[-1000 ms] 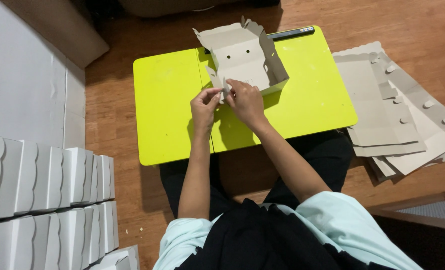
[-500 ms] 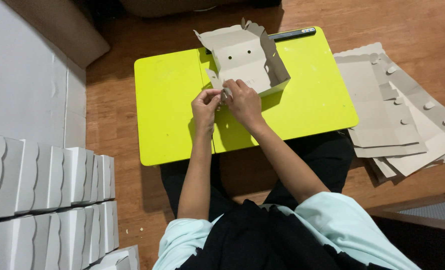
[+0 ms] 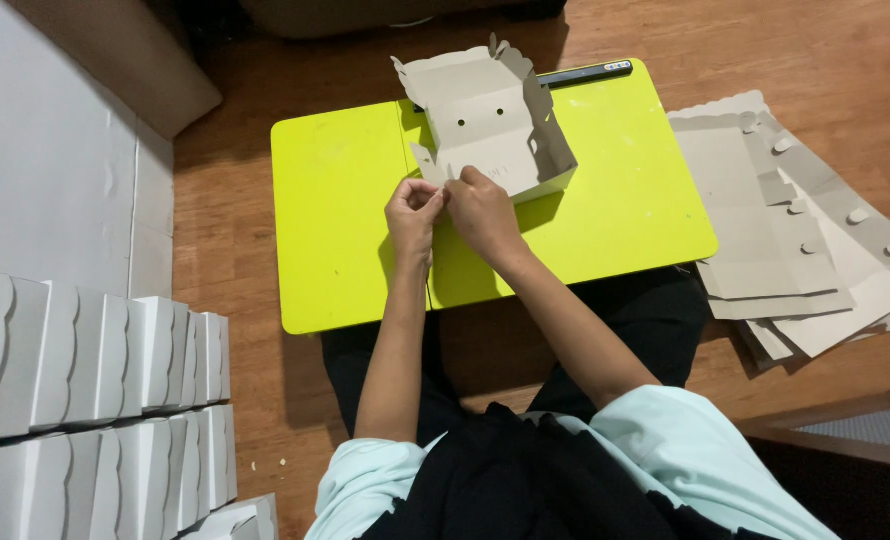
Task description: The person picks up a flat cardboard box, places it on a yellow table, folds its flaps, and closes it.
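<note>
A half-folded grey cardboard box [image 3: 490,120] with two round holes in its base sits on a lime-green table [image 3: 605,200], its side walls raised. My left hand [image 3: 415,212] and my right hand [image 3: 480,208] meet at the box's near left corner. Both pinch a small flap there between fingertips. The box's far flaps stand up loosely.
A stack of flat grey box blanks [image 3: 795,225] lies on the wooden floor at the right. Rows of finished white boxes [image 3: 95,400] are stacked at the left. A black pen [image 3: 585,72] lies along the table's far edge. A white wall [image 3: 45,160] is at upper left.
My hands stay at the same box corner, working the flap. The box has shifted only slightly.
</note>
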